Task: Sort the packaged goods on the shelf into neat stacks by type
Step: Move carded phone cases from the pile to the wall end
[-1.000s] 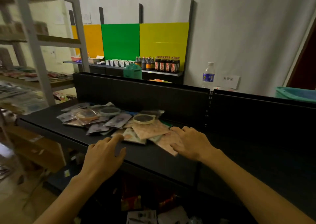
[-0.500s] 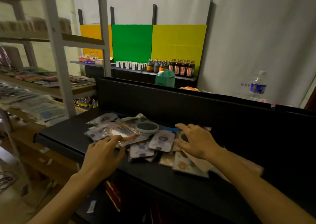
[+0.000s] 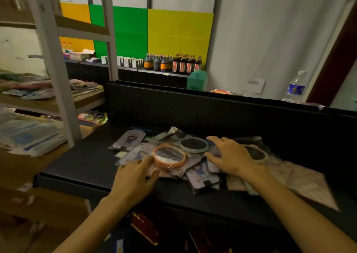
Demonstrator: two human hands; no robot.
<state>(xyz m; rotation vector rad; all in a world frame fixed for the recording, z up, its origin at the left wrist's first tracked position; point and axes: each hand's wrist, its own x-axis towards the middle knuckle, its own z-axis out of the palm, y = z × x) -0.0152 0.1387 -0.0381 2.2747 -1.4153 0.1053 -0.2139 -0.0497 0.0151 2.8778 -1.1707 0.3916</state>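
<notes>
Dim, shadowy foreground, brighter back wall; left edge smeared with blur and wide-angle bending.

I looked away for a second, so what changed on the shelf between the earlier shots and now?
Both hands moved onto the pile: left hand now touches the orange-rimmed mirror pack, right hand rests flat on the packets. Neither hand grips anything. The pile stays unsorted.

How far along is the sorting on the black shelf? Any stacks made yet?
No stacks show yet. The packets lie in one mixed, overlapping heap on the black shelf. In hand: the left hand touches the packet with the orange ring, and the right hand rests open on the heap beside the blue ring. All the sorting by type is left.
</notes>
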